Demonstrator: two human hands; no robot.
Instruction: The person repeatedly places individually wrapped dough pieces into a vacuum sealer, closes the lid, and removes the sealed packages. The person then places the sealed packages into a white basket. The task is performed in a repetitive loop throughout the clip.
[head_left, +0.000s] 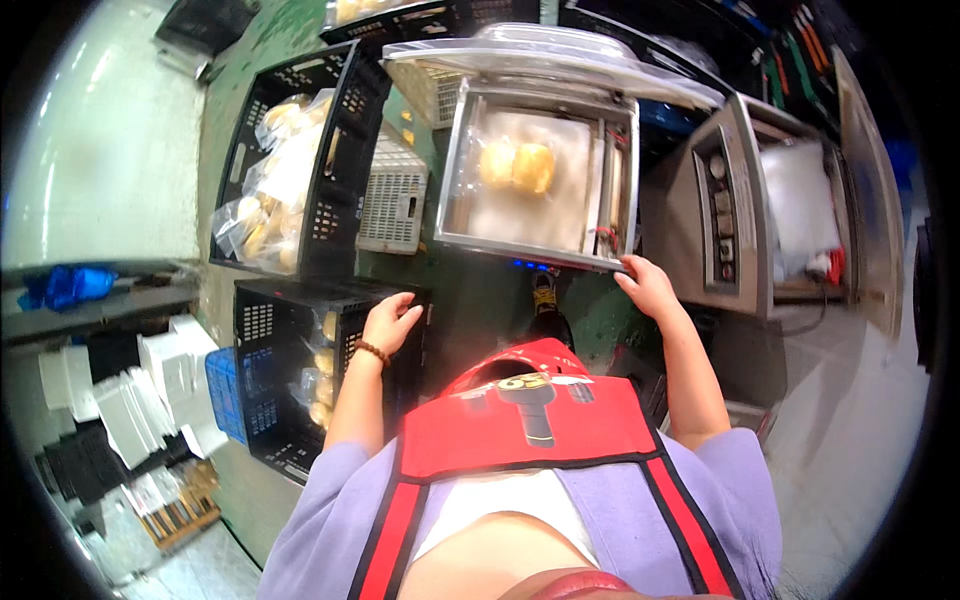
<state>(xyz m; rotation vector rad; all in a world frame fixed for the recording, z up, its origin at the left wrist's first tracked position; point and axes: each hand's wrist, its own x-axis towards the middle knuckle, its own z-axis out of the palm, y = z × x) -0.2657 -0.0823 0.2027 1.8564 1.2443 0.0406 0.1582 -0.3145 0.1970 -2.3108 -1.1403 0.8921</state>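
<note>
Before me stands a chamber vacuum sealer (444, 191) with its clear lid (517, 51) raised. Inside the chamber lies a clear plastic bag (551, 139) holding two yellowish food pieces (517, 166). A metal sealing bar (613, 180) runs along the chamber's right side. My right hand (651, 286) touches the machine's front right corner, its thumb apart from the fingers. My left hand (391, 322), wearing a beaded bracelet, is above the side of a black plastic crate (262, 367). Its fingers are bent and apart, with nothing in them.
Bagged pale food (281, 180) fills another black crate (346, 142) at the upper left. A light plastic crate (394, 199) stands beside it. To the right is a metal cabinet (679, 232) with control knobs and an open door (870, 202). White boxes (131, 412) are piled at the lower left.
</note>
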